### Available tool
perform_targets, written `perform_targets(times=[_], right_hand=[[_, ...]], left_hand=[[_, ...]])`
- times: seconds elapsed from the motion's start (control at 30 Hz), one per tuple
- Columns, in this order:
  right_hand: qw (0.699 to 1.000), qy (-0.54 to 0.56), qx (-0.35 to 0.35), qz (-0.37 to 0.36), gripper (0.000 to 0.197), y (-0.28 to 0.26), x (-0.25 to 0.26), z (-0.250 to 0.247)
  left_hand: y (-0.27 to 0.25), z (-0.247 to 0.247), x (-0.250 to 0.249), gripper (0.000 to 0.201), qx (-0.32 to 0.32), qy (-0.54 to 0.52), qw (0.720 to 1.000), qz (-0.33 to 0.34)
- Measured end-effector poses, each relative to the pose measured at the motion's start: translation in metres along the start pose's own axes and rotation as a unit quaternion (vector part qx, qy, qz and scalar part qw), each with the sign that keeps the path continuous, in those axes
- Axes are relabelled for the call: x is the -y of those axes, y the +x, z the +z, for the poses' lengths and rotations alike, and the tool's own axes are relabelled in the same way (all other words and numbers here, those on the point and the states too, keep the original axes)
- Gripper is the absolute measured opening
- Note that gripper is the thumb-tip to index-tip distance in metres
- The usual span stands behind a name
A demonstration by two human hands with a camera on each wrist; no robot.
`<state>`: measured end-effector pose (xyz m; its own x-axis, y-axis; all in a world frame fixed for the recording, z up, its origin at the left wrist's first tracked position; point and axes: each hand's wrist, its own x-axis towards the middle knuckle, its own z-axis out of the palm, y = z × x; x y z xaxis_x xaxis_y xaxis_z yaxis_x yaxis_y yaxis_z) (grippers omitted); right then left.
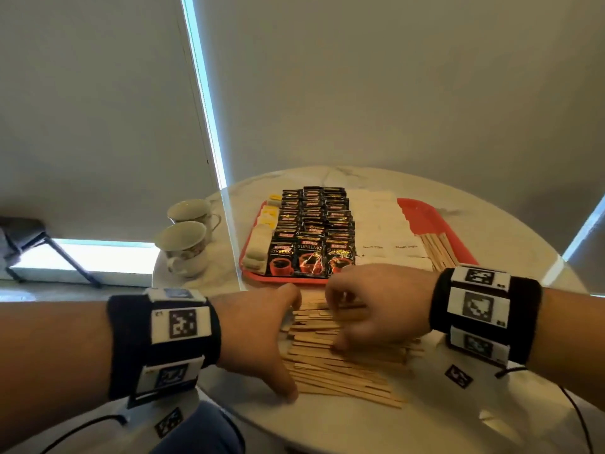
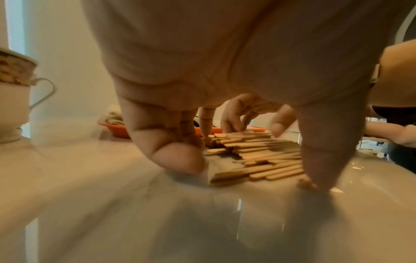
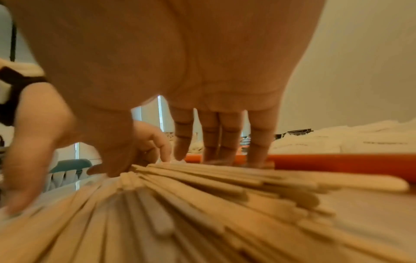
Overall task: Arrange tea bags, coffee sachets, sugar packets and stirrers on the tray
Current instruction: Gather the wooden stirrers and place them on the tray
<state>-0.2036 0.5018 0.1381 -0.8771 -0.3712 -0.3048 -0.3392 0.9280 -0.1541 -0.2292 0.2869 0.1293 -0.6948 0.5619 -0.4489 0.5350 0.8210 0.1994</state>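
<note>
Head view. A round white marble table (image 1: 510, 231) is seen in front of grey roller blinds (image 1: 393, 77). A red tray (image 1: 425, 214) is set at its middle, loaded left to right with tea bags (image 1: 258, 250), three columns of black coffee sachets (image 1: 311, 231), white sugar packets (image 1: 379, 221) and a small batch of stirrers (image 1: 438, 247). Two cups (image 1: 186, 244) are noted left of the tray. A loose pile of wooden stirrers (image 1: 343, 358), too many to count, is spread on the table just in front of the tray. The left hand (image 1: 258, 335) is laid against the pile's left end, fingers and thumb spread. The right hand (image 1: 373, 306) is set on top, fingers curled down onto the sticks.

Left wrist view. The left hand's fingertips (image 2: 180, 158) and thumb are planted on the table, bracketing the stick ends; nothing is gripped.

Right wrist view. The right hand's four fingers (image 3: 258, 142) are held straight down, close together, tips touching the far edge of the pile beside the tray rim; whether any stick is pinched cannot be told.
</note>
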Motion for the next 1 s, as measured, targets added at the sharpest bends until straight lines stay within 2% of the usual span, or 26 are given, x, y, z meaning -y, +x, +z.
perform_targets(times=[0.07,0.13,0.2,0.37,0.47,0.6,0.77,0.83,0.93,1.0], right_hand=[[0.999,-0.01,0.042,0.027,0.079,0.001,0.006,0.002],[0.997,-0.053,0.037,0.03,0.085,0.005,0.01,0.006],[0.997,-0.073,0.015,0.025,0.071,0.01,0.014,0.01],[0.999,-0.015,0.011,0.045,0.049,0.018,0.02,0.012],[0.999,0.014,-0.007,0.052,0.037,0.021,0.02,0.011],[0.995,0.07,-0.035,0.064,0.029,0.024,0.022,0.006],[0.987,0.126,-0.064,0.07,0.026,0.025,0.02,-0.002],[0.98,0.159,-0.09,0.075,0.019,0.025,0.018,-0.005],[0.968,0.197,-0.139,0.071,0.019,0.028,0.014,-0.011],[0.956,0.236,-0.162,0.065,0.017,0.032,0.01,-0.013]], left_hand=[[0.004,0.001,-0.002,0.095,-0.012,0.013,1.0,-0.012],[0.008,0.0,-0.002,0.085,-0.025,0.011,0.999,-0.022],[0.013,-0.002,0.001,0.076,-0.043,0.004,0.999,-0.031],[0.016,-0.005,0.017,0.062,-0.111,-0.03,0.992,-0.05],[0.013,-0.006,0.028,0.064,-0.108,-0.067,0.99,-0.057],[0.018,-0.002,0.037,0.08,-0.114,-0.096,0.988,-0.052],[0.023,-0.003,0.038,0.061,-0.118,-0.111,0.986,-0.042],[0.025,-0.01,0.039,0.07,-0.126,-0.134,0.982,-0.05],[0.028,-0.028,0.038,0.056,-0.177,-0.195,0.963,-0.05],[0.032,-0.043,0.034,0.041,-0.237,-0.281,0.93,-0.024]])
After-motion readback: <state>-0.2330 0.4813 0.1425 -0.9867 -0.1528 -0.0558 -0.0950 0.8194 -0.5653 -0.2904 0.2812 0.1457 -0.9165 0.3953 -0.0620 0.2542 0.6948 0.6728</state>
